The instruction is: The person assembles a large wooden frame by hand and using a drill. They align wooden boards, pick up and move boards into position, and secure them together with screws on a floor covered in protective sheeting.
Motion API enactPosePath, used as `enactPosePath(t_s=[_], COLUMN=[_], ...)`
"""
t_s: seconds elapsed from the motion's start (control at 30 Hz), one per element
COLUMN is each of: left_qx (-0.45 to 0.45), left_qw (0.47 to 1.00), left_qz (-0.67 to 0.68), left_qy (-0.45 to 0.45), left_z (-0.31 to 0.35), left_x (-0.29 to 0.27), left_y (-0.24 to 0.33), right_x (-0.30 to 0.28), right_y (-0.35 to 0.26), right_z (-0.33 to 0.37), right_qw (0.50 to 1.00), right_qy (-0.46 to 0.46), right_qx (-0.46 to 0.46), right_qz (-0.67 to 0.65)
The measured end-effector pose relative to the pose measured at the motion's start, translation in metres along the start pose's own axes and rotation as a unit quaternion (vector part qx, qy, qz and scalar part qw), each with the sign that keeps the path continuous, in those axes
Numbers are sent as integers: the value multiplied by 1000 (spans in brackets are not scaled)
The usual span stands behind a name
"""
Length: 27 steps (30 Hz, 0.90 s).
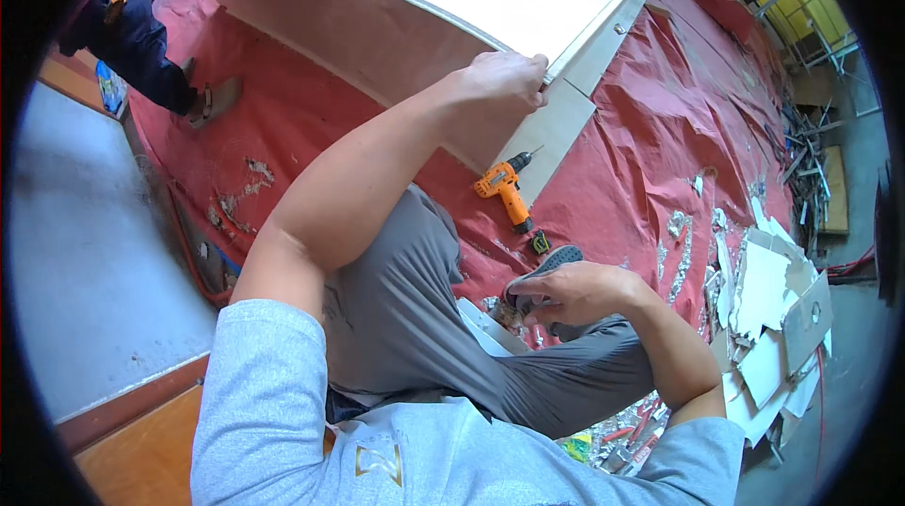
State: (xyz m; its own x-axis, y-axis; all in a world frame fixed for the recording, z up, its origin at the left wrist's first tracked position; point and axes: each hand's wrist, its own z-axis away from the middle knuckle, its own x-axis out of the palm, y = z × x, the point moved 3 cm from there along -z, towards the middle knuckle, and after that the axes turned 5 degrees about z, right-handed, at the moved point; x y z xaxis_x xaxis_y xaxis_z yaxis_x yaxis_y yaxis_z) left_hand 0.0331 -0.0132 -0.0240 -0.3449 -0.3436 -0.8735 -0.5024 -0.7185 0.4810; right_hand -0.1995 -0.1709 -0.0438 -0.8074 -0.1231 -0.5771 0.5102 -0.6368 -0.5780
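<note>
My left hand [509, 80] is closed on the near corner of a large pale board panel [415, 8], part of an open box-like frame of upright boards. My right hand [577, 291] hangs above my knee, beside my grey shoe [554, 263], its fingers loosely apart and nothing visible in them. Between the hands, an orange cordless drill [503, 187] with a bit fitted lies partly on a flat board strip [556, 133]. Close to the drill's base is a small black-and-yellow item [540, 243], perhaps a tape measure.
Crumpled red sheeting [660, 129] covers the floor. Broken white board scraps [768, 294] are heaped at right, with a scrap-wood pile [809, 162] behind. At far left stands another person [141, 39] in dark trousers. A pale panel [94, 251] borders the left side.
</note>
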Motion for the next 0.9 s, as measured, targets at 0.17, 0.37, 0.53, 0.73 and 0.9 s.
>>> enactPosePath(t_s=[0.17,0.37,0.53,0.73,0.9], left_qx=[2,10,12,9,-34], left_qw=[1000,1000,999,998,998], left_qz=[19,20,50,58,2], left_qy=[-11,4,6,-6,52], left_z=[1,0,5,0,12], left_x=[-2,-5,-8,-3,-14], left_y=[0,-9,-13,-5,4], right_x=[-1,-12,-9,-4,-11], right_y=[-3,-10,-5,0,-7], right_z=[-6,-15,-24,-26,-31], right_qw=[1000,999,999,998,994], right_qy=[-3,-14,5,17,-36], right_qx=[4,30,28,56,74], right_qz=[4,26,25,25,71])
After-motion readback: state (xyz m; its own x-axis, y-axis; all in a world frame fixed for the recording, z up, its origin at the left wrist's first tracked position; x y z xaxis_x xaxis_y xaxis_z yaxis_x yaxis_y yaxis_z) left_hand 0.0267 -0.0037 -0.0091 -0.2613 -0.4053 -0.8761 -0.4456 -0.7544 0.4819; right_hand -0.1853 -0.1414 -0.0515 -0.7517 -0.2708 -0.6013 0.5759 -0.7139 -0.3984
